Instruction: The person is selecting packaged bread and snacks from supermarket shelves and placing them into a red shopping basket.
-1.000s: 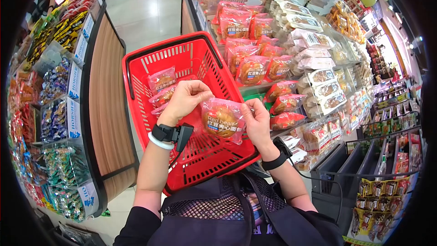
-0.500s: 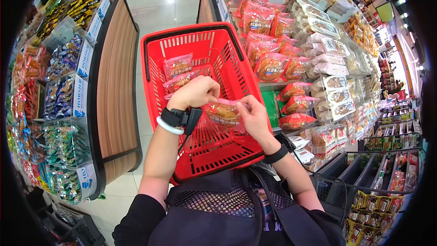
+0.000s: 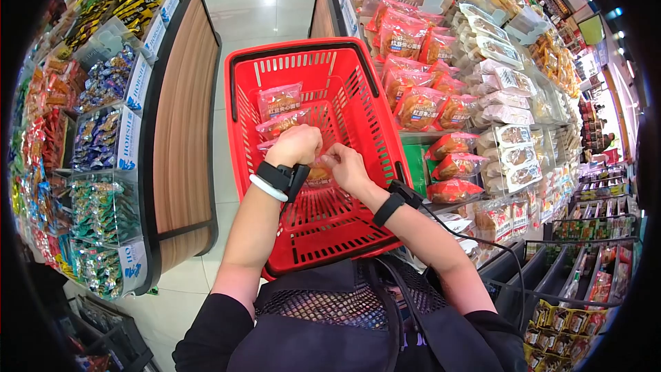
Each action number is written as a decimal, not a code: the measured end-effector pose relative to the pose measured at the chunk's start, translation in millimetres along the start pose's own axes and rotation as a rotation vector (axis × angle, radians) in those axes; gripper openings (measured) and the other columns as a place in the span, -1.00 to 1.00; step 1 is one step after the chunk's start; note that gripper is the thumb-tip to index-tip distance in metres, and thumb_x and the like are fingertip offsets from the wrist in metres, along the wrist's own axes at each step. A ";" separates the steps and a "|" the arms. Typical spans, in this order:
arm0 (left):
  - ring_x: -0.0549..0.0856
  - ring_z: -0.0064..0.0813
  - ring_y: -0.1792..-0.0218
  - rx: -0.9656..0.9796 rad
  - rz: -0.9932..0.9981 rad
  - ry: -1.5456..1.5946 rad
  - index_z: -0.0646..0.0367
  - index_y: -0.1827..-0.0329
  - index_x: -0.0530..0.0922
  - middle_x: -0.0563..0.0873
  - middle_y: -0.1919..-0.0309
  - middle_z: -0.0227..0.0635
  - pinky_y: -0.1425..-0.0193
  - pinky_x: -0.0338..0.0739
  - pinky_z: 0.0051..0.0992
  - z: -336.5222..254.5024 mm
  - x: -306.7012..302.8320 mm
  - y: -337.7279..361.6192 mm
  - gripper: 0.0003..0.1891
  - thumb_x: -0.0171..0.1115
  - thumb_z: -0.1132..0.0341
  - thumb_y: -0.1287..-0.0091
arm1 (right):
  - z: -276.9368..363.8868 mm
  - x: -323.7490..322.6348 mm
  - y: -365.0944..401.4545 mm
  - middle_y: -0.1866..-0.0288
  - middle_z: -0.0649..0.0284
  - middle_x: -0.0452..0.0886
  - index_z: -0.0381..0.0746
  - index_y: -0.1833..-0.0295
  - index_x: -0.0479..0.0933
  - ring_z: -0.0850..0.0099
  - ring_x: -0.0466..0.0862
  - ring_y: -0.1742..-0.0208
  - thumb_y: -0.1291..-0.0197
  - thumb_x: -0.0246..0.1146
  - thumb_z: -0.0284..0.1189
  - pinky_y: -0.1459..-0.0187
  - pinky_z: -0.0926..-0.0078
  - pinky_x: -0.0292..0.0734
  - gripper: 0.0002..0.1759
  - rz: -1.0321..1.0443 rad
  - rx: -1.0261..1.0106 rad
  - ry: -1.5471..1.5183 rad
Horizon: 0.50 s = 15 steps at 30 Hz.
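Observation:
Both my hands are inside a red shopping basket (image 3: 372, 117). My left hand (image 3: 297, 146), its fingers closed, is at the upper edge of a packaged bun (image 3: 318, 178). Close beside it, my right hand (image 3: 346, 167) pinches the same pack's edge. The pack hangs low in the basket and is partly covered by my hands. Further up along the basket's left side lie two pink-and-clear bread packs (image 3: 280, 101), (image 3: 282, 124), with the edge of another showing just below them, mostly hidden by my left hand.
Right of the basket, a display holds red bread packs (image 3: 418, 107) and white packs (image 3: 505, 100). A wood-sided candy shelf (image 3: 180, 124) stands left, across the tiled floor (image 3: 248, 0). Dark wire-fronted racks (image 3: 551, 269) are at the lower right.
My right hand has moved left, closer to my left hand, and the held pack has shifted left and lower behind my hands. The basket and shelves appear slightly further right.

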State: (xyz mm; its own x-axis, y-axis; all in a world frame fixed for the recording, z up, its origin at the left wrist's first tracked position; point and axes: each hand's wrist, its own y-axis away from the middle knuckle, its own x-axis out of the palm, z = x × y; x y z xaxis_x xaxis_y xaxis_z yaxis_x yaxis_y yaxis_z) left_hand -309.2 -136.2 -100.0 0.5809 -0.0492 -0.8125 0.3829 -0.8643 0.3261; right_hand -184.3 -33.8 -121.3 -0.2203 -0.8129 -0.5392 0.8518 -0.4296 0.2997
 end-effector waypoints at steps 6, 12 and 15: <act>0.68 -0.15 0.04 -0.215 0.089 -0.250 0.21 0.18 0.68 0.71 0.15 -0.10 0.06 0.61 -0.25 -3.7 16.5 -5.9 -0.79 0.22 0.41 -0.12 | -16.2 -3.7 2.2 0.20 0.02 0.65 -0.35 0.07 0.47 0.20 0.67 0.13 -0.09 0.29 -0.49 0.08 0.33 0.56 -0.71 0.043 -0.189 0.000; 0.70 -0.17 0.07 -0.339 0.062 -0.238 0.13 0.17 0.69 0.71 0.13 -0.12 0.06 0.60 -0.23 12.8 45.2 -18.4 -0.79 0.15 0.32 -0.21 | 12.1 -63.1 28.3 0.18 0.10 0.64 -0.34 0.07 0.44 0.34 0.68 0.11 -0.12 0.27 -0.55 0.10 0.43 0.57 -0.74 0.075 -0.296 -0.062; 0.70 -0.19 0.05 -0.387 0.045 -0.289 0.11 0.11 0.67 0.70 0.09 -0.16 0.04 0.60 -0.26 8.7 48.2 -21.9 -0.77 0.14 0.35 -0.22 | 5.7 -105.9 8.6 0.28 0.06 0.62 -0.33 0.11 0.45 0.26 0.67 0.27 -0.03 0.23 -0.60 0.19 0.38 0.58 -0.75 -0.207 -0.467 0.041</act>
State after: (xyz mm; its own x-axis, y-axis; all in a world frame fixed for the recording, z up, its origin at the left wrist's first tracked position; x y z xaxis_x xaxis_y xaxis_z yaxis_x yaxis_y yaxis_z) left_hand -295.9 -124.1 -150.4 0.4005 -0.2666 -0.8767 0.6327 -0.6116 0.4750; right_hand -156.3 46.3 -57.2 -0.3963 -0.7092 -0.5831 0.9157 -0.3512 -0.1952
